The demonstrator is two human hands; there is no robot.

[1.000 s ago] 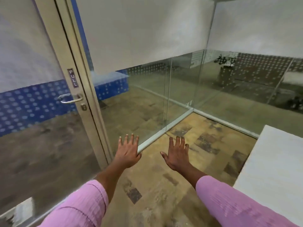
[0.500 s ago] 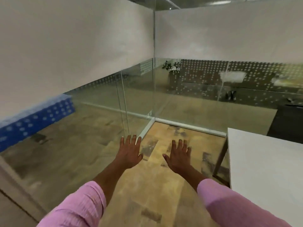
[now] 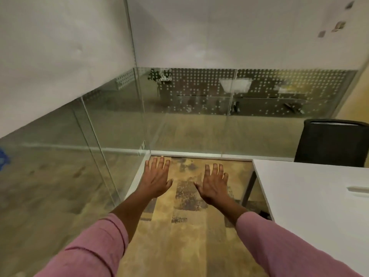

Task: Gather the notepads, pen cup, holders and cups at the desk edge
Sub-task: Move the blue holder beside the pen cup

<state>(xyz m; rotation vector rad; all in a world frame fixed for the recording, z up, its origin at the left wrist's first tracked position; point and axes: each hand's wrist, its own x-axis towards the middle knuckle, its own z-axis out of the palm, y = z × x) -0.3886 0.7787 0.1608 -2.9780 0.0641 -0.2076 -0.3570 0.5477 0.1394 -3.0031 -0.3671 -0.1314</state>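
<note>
My left hand (image 3: 156, 177) and my right hand (image 3: 214, 182) are stretched out in front of me, palms down, fingers spread, holding nothing. Both hover over the patterned floor, left of a white desk (image 3: 311, 196). Pink sleeves cover both forearms. No notepads, pen cup, holders or cups are in view. A pale slot or object (image 3: 358, 189) shows on the desk at the right edge of the view; I cannot tell what it is.
Glass partition walls (image 3: 111, 124) meet in a corner straight ahead. A black chair (image 3: 333, 142) stands behind the desk's far end. A dark desk leg (image 3: 248, 186) stands close to my right hand. Brown patterned floor (image 3: 185, 236) lies between glass and desk.
The view has swung right: the door with the pull handle has gone out of view, and the white desk and black chair have come in. My hands stay outstretched and spread.
</note>
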